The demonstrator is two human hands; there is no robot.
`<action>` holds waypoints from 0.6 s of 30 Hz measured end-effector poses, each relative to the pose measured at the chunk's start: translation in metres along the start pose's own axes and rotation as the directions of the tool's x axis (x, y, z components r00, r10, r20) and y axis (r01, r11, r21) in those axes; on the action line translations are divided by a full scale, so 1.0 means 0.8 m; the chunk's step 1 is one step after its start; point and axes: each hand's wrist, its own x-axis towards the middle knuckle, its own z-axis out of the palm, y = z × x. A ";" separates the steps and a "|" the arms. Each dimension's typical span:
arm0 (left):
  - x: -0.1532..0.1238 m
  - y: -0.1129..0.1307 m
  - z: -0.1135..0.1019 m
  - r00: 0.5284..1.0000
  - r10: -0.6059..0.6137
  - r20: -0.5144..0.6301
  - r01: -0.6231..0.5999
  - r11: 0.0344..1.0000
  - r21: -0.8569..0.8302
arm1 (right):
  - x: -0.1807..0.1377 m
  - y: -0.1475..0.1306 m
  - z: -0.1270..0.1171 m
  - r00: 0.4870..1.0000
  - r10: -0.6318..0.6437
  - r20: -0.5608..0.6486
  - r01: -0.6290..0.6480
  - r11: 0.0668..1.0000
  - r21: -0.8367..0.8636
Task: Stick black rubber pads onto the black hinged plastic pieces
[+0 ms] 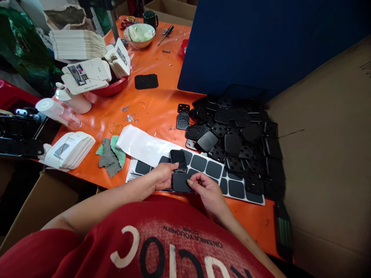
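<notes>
Both hands meet over a hinged black plastic part [179,172] at the near edge of the orange table [150,104]. My left hand [164,175] pinches its left side, fingers closed on it. My right hand [204,189] grips the lower flat plate from the right, thumb on its edge. The part's ribbed upper half stands up over a white sheet of black square pads [214,173], which lies beneath the hands. A peeled white backing strip [139,144] curls off the sheet's left end.
A heap of black plastic plates [234,135] fills the right of the table, against a blue board [261,42]. Green-grey rags [111,154], card stacks [69,150], bottles [58,112], a red tray [110,88] and a bowl [139,34] lie left and behind. Cardboard [327,146] stands right.
</notes>
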 end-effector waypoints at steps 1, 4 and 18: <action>0.000 0.000 0.001 1.000 0.003 -0.003 -0.003 1.000 -0.003 | 0.000 0.001 0.000 1.000 -0.008 -0.001 0.008 1.000 -0.025; -0.002 0.001 0.003 1.000 0.014 -0.009 -0.014 1.000 -0.009 | 0.001 0.003 -0.001 0.999 -0.031 -0.013 0.030 0.995 -0.099; -0.001 -0.004 0.004 0.997 0.071 0.013 -0.071 0.997 -0.014 | -0.002 0.007 0.001 0.996 -0.083 -0.024 0.080 0.991 -0.109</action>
